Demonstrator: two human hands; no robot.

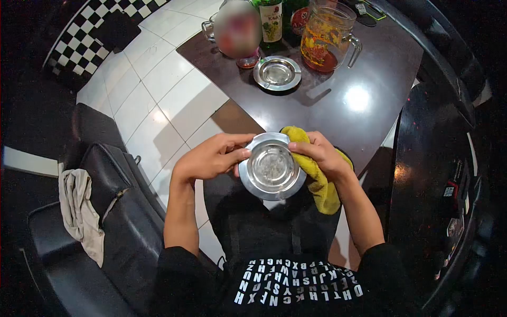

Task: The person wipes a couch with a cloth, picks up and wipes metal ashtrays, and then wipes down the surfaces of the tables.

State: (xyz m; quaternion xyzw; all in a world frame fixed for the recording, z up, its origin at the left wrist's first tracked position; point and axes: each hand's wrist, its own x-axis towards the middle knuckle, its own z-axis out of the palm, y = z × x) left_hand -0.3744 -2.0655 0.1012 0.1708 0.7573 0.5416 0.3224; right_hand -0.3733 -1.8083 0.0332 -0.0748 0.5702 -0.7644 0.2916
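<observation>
A round metal ashtray (272, 166) is held up in front of my body, its bowl facing me. My left hand (219, 156) grips its left rim, thumb on the front edge. At the upper right rim, my right hand (319, 153) pinches the ashtray together with a yellow-green cloth (323, 193), which hangs down from that hand. The fingertips behind the ashtray are partly hidden. A second metal ashtray (278, 73) lies on the dark table (253, 100) beyond my hands.
Near the table's far side stand a glass pitcher (326, 39), a green bottle (271, 21) and a blurred container (237, 31). A pale cloth (82, 211) hangs over the black seat (127, 227) at left. White floor tiles show beside the table.
</observation>
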